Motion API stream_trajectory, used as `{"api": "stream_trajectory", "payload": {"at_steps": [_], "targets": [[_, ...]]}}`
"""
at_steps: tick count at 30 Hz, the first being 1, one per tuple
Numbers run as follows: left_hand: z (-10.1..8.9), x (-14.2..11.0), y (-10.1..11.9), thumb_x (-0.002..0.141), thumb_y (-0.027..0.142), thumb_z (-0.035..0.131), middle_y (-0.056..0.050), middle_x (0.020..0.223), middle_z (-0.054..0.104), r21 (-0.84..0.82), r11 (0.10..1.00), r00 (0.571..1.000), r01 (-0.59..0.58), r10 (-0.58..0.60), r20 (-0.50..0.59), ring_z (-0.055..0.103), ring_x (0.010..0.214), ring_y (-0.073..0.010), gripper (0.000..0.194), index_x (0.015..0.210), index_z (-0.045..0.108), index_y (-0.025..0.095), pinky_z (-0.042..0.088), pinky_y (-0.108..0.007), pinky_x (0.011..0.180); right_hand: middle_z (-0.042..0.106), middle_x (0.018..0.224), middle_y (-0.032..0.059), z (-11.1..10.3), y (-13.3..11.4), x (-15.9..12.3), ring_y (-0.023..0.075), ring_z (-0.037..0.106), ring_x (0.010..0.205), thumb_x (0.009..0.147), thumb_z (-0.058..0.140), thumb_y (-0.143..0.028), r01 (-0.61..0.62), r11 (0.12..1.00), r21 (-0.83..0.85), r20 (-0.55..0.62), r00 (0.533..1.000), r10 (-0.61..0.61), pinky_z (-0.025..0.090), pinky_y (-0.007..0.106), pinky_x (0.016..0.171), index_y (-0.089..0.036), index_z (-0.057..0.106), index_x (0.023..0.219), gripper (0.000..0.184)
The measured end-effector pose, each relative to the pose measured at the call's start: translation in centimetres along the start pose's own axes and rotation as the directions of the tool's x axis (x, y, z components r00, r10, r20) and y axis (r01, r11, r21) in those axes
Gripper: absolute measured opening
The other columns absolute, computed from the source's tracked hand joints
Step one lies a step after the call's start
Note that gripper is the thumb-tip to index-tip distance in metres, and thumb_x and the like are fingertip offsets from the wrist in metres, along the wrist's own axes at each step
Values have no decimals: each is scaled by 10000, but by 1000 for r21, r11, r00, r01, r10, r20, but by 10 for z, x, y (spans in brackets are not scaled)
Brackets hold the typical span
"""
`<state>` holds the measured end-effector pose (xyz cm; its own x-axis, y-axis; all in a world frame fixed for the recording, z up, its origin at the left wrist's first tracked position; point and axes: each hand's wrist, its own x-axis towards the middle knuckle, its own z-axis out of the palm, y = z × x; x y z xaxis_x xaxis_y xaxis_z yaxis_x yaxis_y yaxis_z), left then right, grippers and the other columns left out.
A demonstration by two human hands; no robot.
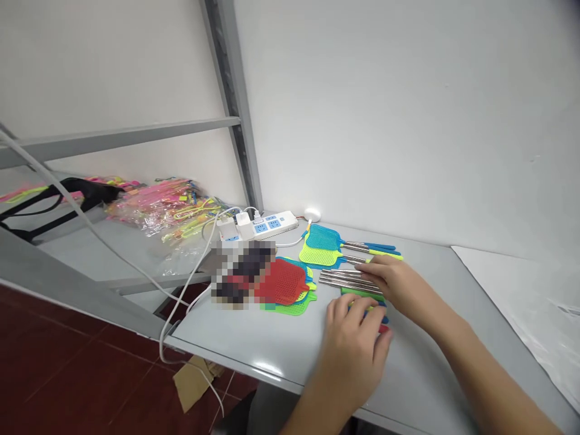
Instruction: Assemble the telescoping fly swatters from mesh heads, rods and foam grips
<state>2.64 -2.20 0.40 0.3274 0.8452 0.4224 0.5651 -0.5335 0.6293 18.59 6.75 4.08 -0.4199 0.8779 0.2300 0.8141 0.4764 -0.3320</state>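
My left hand (351,344) is curled over several coloured plastic handles (381,316), green, blue and red, which its fingers partly hide. Just beyond it, my right hand (396,281) has its fingers closed at the right end of a row of thin metal rods (347,279); its grip is partly hidden. Fly swatter heads in red (283,283) and green (290,309) lie stacked to the left, separate from the rods. Behind the rods rest whole fly swatters with a blue head (322,237) and a yellow head (319,256), their handles pointing right.
A white power strip (272,225) with plugs stands at the back left, its white cables (174,296) hanging over the table edge. Bagged colourful items (163,205) lie beyond the grey metal frame (240,121). White sheeting (521,314) covers the right side. A blurred patch hides something beside the red head.
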Motion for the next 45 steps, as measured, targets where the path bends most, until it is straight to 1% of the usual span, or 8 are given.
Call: {"api": "stream_trajectory", "payload": {"at_steps": [4, 11, 18, 24, 31, 37, 42, 45], "targets": [[10, -3, -9, 917, 421, 555, -94, 1404, 516, 156, 987, 997, 34, -45, 64, 438, 1266, -326, 458, 1344, 520, 258, 348, -567, 1067, 668, 893, 94, 18, 19, 31, 239, 620, 861, 959, 448, -275, 67, 998, -10, 54, 996, -66, 493, 358, 729, -230, 738, 1084, 319], [23, -7, -16, 958, 491, 430, -113, 1540, 367, 262, 965, 986, 16, -59, 158, 333, 1390, -353, 533, 1434, 435, 251, 264, -677, 1106, 666, 951, 106, 37, 27, 32, 239, 624, 895, 967, 432, -289, 73, 995, 70, 100, 992, -79, 509, 376, 783, -207, 723, 1123, 341], [22, -4, -14, 968, 465, 415, -108, 1545, 364, 300, 954, 979, 24, -84, 187, 322, 1401, -353, 503, 1421, 450, 250, 258, -692, 1105, 647, 936, 101, 32, 22, 25, 234, 595, 888, 992, 355, -226, 72, 997, -18, 145, 987, -68, 478, 364, 763, -203, 724, 1073, 379], [19, -2, -11, 968, 446, 425, -89, 1539, 378, 305, 952, 978, 16, -78, 193, 302, 1421, -327, 467, 1400, 468, 276, 231, -676, 1123, 623, 912, 90, 29, 22, 18, 225, 578, 867, 950, 401, -137, 107, 990, -88, 158, 983, -92, 454, 338, 737, -206, 727, 1034, 344], [17, -1, -8, 972, 413, 436, -90, 1532, 390, 330, 944, 979, -4, -62, 192, 289, 1431, -318, 444, 1395, 463, 282, 216, -692, 1116, 604, 959, 98, 28, 19, 13, 224, 569, 900, 1001, 362, -253, 111, 994, 7, 129, 985, -111, 469, 361, 799, -207, 705, 1102, 361], [16, -5, -10, 996, 282, 409, -42, 1473, 479, 338, 941, 985, -4, -55, 163, 302, 1428, -292, 344, 1324, 511, 306, 175, -714, 1115, 609, 997, 105, 28, 19, 3, 231, 577, 946, 994, 376, -260, 101, 992, 75, 128, 986, -110, 484, 368, 820, -224, 717, 1083, 355], [14, -8, -12, 997, 337, 419, -49, 1465, 493, 356, 934, 984, 18, -79, 159, 323, 1420, -299, 362, 1349, 495, 310, 161, -722, 1112, 646, 1037, 115, 26, 18, -6, 247, 593, 1006, 1002, 338, -289, 95, 986, 139, 114, 987, -112, 481, 384, 874, -209, 685, 1153, 386], [12, -8, -13, 980, 379, 454, -42, 1519, 424, 382, 924, 976, 8, -89, 196, 295, 1435, -302, 419, 1396, 453, 335, 154, -714, 1119, 656, 1182, 125, 21, 20, -10, 270, 585, 1115, 1006, 324, -341, 35, 982, 183, 115, 992, -57, 458, 412, 955, -200, 641, 1241, 420]]}}
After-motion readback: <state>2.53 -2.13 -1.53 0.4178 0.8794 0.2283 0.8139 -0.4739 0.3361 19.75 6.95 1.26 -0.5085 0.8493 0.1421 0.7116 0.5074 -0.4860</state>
